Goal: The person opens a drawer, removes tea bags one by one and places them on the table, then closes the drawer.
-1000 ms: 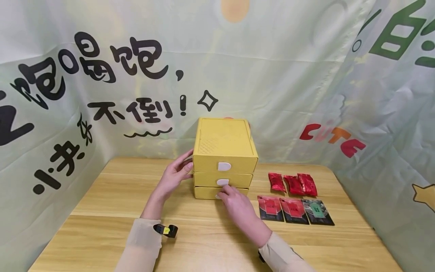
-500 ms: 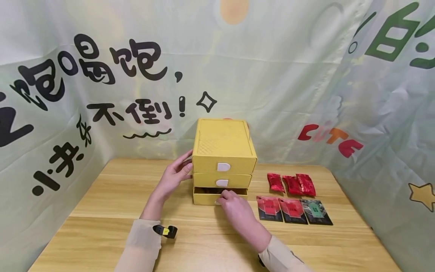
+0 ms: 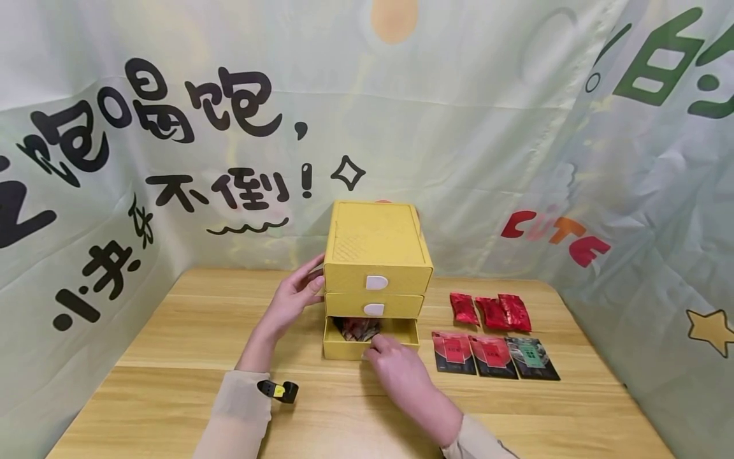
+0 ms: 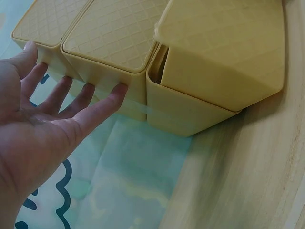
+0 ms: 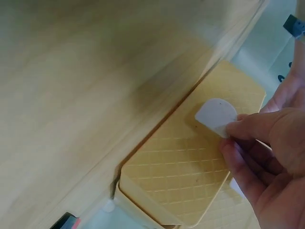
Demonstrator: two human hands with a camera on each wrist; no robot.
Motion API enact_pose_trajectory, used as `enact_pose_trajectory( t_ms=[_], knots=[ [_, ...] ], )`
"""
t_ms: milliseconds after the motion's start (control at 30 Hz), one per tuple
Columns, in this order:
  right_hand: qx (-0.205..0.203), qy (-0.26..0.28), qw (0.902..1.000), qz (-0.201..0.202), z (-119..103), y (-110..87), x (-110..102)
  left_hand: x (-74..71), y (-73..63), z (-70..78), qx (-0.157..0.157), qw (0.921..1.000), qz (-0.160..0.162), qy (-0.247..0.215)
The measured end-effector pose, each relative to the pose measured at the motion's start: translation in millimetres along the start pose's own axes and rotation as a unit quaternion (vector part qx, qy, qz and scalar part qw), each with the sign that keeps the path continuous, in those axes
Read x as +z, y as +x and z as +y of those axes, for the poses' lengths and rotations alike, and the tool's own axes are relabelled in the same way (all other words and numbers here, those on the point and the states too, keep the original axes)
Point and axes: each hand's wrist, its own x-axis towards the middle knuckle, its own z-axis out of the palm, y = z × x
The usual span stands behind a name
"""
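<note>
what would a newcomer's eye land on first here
Probably the yellow drawer unit at the head view's centre, its bottom drawer open, the right hand pinching its white tab. Next, the red packets and flat sachets to the unit's right, then black lettering on the backdrop behind.

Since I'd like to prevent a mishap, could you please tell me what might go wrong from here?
The bottom drawer stands partly out, with the right hand pinching its white tab; pulled much further, it might drop and spill the items inside.
The yellow drawer unit could slide forward, as the left hand only braces its side with the fingers.
The right forearm might brush the nearest flat packet.
</note>
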Motion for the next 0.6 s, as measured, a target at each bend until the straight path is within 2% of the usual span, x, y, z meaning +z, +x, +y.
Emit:
enact_pose_trajectory(
  t_ms=[267, 600],
  knots=[
    [-0.012, -0.006, 0.9995, -0.030, -12, -9.0, -14, -0.2, -0.4, 0.3, 0.001, 1.0000, 0.001, 0.000],
    [-0.026, -0.004, 0.9988, -0.041, -24, -20.5, -29, 0.3, -0.1, 0.3, 0.005, 1.0000, 0.001, -0.002]
  ],
)
